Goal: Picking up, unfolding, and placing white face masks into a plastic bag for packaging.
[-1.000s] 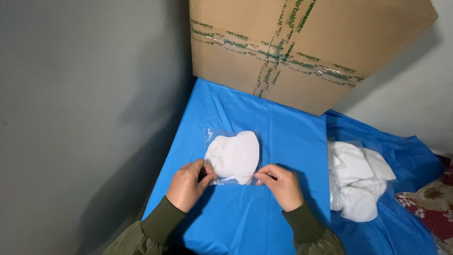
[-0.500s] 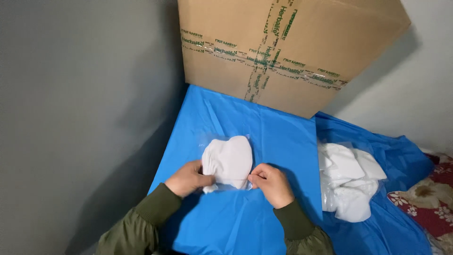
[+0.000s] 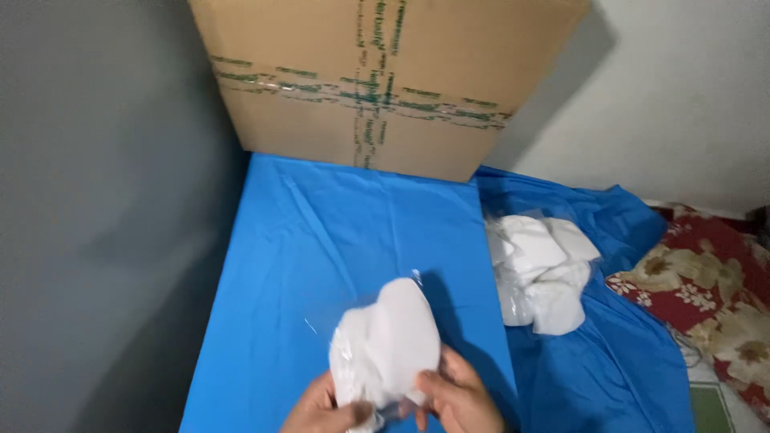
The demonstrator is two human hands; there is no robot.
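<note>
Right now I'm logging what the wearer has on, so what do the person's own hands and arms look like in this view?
Only the two hands show at the bottom edge: the left hand and the right hand. Both are bare, with no gloves, and no rings or watch can be seen. The wrists and forearms are cut off by the frame, so no sleeve can be seen in this picture.

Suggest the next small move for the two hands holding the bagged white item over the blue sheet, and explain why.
Probably carry the bagged white item right and set it on the pile of white bagged items. The left hand and right hand hold it lifted off the blue sheet, and similar pieces lie there.
</note>
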